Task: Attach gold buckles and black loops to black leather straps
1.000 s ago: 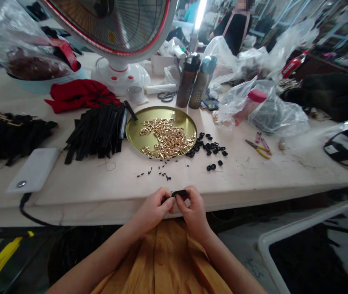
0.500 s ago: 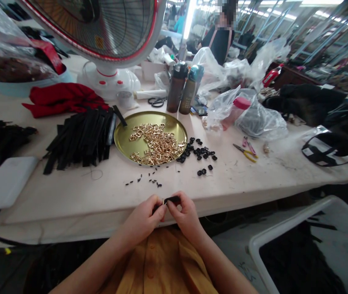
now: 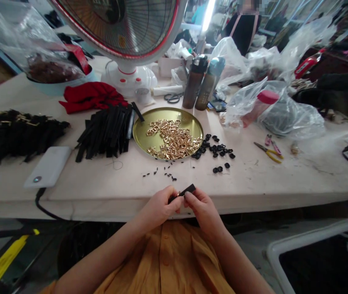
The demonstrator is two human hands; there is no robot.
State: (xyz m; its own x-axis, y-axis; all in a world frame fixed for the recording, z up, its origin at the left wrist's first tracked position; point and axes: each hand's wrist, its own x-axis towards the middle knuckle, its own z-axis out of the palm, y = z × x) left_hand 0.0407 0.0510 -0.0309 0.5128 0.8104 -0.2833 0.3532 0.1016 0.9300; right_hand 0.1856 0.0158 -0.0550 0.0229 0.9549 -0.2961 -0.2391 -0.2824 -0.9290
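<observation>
My left hand (image 3: 160, 206) and my right hand (image 3: 202, 207) meet at the table's near edge, both pinching a short black strap (image 3: 186, 190) whose end sticks up between the fingertips. A small gold glint shows at the strap where my fingers close. Beyond my hands stands a round gold tray (image 3: 143, 134) heaped with gold buckles (image 3: 173, 139). Left of the tray lies a pile of black straps (image 3: 106, 130). Small black rings (image 3: 215, 149) are scattered to the tray's right, and tiny black bits (image 3: 164, 171) lie in front of it.
A large fan (image 3: 125, 28) stands behind the tray beside two bottles (image 3: 202, 81). Red cloth (image 3: 91, 96), finished black pieces (image 3: 14, 132) and a white power bank (image 3: 48, 165) lie left. Pliers (image 3: 268, 151) and plastic bags (image 3: 280, 114) sit right. A person works across the table.
The strap's end has tilted upward and sticks out above my fingers. My hands stay together at the table edge; the view has shifted slightly.
</observation>
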